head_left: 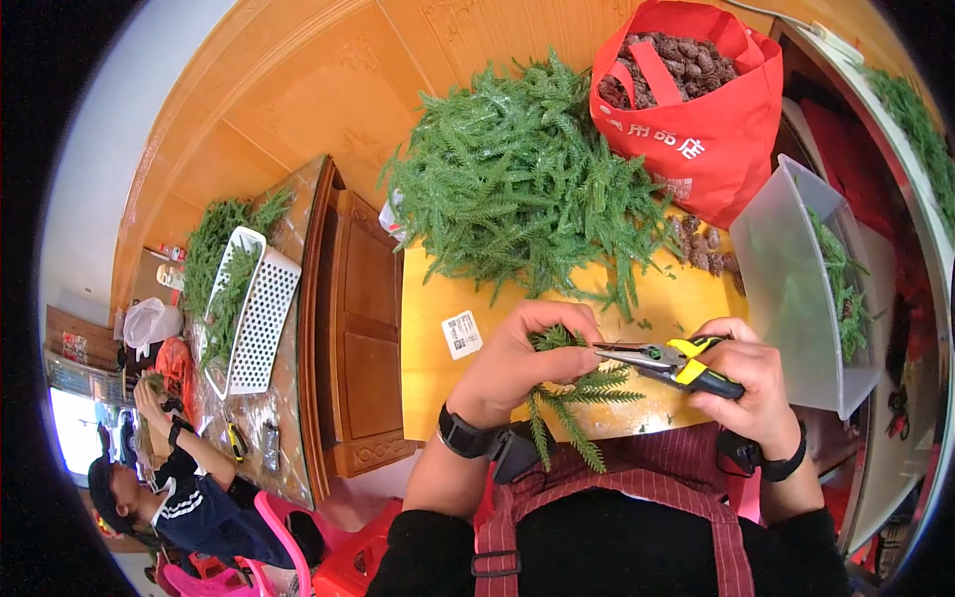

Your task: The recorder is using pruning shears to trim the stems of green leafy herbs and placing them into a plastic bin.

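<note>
My left hand [532, 360] is closed on a green artificial pine sprig [572, 406], whose needled branches hang below the fingers. In my right hand [741, 373] is a pair of needle-nose pliers [686, 364] with yellow and black handles. The pliers' jaws point left and reach the sprig beside my left fingertips; whether they grip a wire or stem there is too small to tell. Just beyond both hands, a big heap of green pine sprigs [522, 179] covers the back of the yellow table [428, 348].
A red bag [686, 149] of pine cones stands at the back right, with loose pine cones [701, 249] before it. Right of the table is a translucent bin [796, 308] holding sprigs. At left, a co-worker [189, 497] sits by another table bearing a white perforated basket [259, 318].
</note>
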A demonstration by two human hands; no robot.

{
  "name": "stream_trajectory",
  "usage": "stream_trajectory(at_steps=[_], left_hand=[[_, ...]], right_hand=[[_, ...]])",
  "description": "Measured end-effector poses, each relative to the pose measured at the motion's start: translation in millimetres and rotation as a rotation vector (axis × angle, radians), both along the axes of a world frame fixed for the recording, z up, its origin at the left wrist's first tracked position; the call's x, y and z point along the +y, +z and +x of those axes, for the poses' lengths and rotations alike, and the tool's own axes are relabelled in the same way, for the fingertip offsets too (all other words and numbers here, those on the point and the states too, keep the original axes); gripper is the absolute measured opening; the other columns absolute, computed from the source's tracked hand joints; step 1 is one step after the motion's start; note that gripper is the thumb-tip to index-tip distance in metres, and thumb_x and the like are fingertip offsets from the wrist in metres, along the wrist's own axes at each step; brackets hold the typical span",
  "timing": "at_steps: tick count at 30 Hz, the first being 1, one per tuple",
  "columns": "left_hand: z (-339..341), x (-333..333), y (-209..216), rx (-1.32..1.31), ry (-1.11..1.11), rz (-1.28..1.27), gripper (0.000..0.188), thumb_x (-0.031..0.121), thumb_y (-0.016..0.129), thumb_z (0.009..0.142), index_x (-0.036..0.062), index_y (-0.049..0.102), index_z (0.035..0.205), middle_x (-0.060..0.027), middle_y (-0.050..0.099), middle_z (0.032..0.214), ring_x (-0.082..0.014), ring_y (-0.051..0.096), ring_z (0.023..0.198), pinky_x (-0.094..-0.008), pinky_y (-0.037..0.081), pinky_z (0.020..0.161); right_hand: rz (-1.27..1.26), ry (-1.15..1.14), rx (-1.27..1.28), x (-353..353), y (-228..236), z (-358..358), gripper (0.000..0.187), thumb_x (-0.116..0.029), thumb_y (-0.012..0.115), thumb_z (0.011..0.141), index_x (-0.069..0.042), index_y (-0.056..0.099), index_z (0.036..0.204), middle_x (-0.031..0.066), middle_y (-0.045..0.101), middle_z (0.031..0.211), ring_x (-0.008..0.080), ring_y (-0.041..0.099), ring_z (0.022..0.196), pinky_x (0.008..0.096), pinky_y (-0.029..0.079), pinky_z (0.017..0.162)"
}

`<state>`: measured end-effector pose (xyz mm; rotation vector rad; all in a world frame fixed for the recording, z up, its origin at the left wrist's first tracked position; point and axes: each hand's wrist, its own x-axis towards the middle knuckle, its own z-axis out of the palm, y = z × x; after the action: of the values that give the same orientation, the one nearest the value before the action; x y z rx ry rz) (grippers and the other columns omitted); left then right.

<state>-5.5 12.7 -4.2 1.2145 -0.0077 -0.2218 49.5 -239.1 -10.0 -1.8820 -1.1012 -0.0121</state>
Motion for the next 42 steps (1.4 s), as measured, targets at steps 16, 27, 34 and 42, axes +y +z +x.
stream_trajectory(at_steps=[16,27,34,42], left_hand=[[2,-14,7,-0.587,0.408,0.753,0.01,-0.002,0.066,0.067,0.0019,0.063,0.075,-0.0063,0.057,0.069,-0.016,0.054,0.065,-0.0266,0.041,0.061],[0,-5,3,-0.06,0.04,0.056,0.007,-0.001,0.065,0.074,0.0026,0.061,0.079,0.0002,0.056,0.078,-0.0056,0.051,0.068,-0.0192,0.039,0.058],[1,-3,-2,-0.023,0.021,-0.007,0.008,0.001,0.065,0.072,0.0035,0.06,0.078,-0.0012,0.055,0.078,-0.0074,0.05,0.067,-0.0192,0.038,0.057],[5,-11,1,-0.318,0.169,0.331,0.006,0.002,0.065,0.073,0.0041,0.062,0.077,-0.0016,0.057,0.074,-0.0105,0.053,0.064,-0.0248,0.041,0.06]], right_hand=[[-0.087,-0.175,0.149,-3,9,-11,0.029,-0.025,0.069,0.068,0.001,0.056,0.067,0.0109,0.054,0.064,0.0321,0.057,0.075,0.0383,0.045,0.075],[-0.009,-0.08,0.065,-4,-5,-4,0.037,-0.036,0.069,0.07,0.0,0.06,0.074,0.0093,0.059,0.073,0.0334,0.057,0.089,0.0406,0.043,0.079],[-0.004,-0.068,0.03,-3,-4,-3,0.027,-0.023,0.075,0.064,-0.002,0.061,0.073,0.0083,0.057,0.065,0.0276,0.057,0.071,0.0386,0.047,0.079],[-0.046,-0.217,0.037,-3,-2,-11,0.029,-0.023,0.071,0.067,-0.001,0.053,0.063,0.007,0.046,0.055,0.0298,0.054,0.068,0.0379,0.045,0.07]])
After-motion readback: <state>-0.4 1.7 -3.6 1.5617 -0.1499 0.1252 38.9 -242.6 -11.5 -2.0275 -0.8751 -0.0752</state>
